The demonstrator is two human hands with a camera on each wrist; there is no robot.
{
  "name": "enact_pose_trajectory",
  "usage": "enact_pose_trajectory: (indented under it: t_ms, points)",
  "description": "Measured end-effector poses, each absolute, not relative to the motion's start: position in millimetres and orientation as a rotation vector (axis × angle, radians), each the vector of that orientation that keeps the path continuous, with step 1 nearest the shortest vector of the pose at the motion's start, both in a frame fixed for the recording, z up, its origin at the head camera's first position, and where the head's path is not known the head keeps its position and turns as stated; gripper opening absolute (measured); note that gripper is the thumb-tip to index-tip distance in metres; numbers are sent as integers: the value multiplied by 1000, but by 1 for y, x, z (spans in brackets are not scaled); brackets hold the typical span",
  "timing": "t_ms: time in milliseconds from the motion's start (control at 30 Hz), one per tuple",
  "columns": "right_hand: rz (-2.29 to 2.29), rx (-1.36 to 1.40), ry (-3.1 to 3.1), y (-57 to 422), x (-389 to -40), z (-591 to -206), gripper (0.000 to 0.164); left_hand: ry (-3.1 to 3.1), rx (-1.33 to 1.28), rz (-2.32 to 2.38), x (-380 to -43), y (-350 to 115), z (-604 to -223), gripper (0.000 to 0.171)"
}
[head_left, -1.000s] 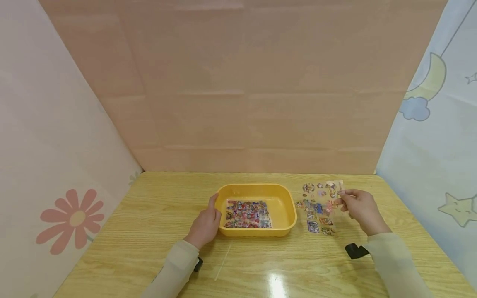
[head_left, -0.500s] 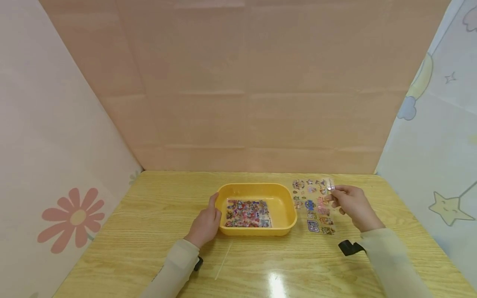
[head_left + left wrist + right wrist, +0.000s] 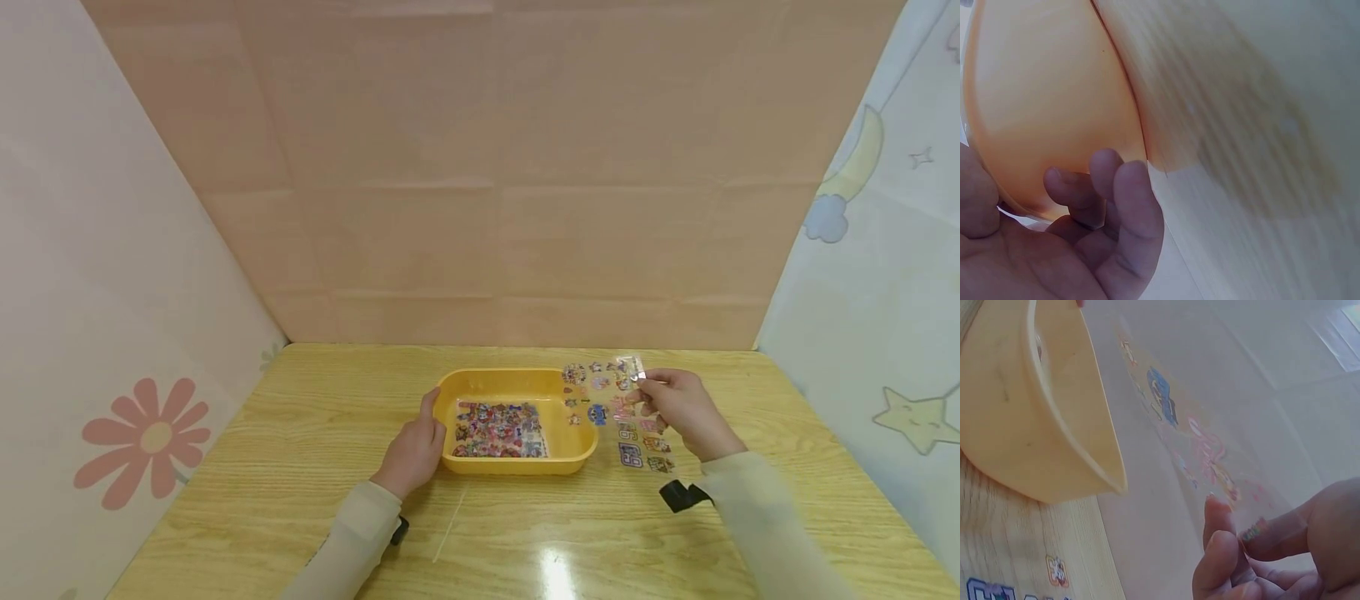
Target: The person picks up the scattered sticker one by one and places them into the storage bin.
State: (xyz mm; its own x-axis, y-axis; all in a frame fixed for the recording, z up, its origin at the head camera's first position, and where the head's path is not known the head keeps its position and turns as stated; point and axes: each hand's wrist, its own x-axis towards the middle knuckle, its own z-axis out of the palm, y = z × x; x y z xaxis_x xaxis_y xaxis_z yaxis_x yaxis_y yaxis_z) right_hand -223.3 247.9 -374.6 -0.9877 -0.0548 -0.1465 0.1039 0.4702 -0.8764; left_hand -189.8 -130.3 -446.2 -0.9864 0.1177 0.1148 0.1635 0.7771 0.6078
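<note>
A yellow plastic tray (image 3: 577,446) sits in the middle of the wooden table, with a colourful sticker sheet (image 3: 497,431) lying flat inside it. My left hand (image 3: 414,450) grips the tray's left rim, fingers curled against its outer wall (image 3: 1054,125). My right hand (image 3: 671,406) pinches a clear sticker sheet (image 3: 600,392) by its right edge and holds it lifted, its left part over the tray's right rim. The right wrist view shows that sheet (image 3: 1197,444) hanging just above the tray rim (image 3: 1094,444). Another sticker sheet (image 3: 643,450) lies on the table below the hand.
The wooden table (image 3: 300,467) is boxed in by a beige back panel (image 3: 495,167), a pink flower-print wall (image 3: 112,333) on the left and a blue moon-and-star wall (image 3: 877,292) on the right. A black wrist strap (image 3: 681,495) shows on my right sleeve.
My right hand has carried the clear sticker sheet leftward from beside the tray until it overlaps the tray's right rim. The left hand and tray have stayed put.
</note>
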Motion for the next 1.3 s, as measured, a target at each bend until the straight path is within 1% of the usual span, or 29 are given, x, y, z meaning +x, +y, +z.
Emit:
enact_pose_trajectory:
  t_ms: [200, 733, 1300]
  points:
    - [-1532, 48, 2536, 233, -225, -371, 45, -2893, -229, -999, -189, -130, -446, 50]
    - [-1545, -8, 2470, 196, -233, -378, 35, -2894, -217, -1019, -190, -130, -446, 51]
    - [-1502, -110, 2414, 163, -232, -386, 35, -2898, -203, -1027, -188, -129, -444, 51]
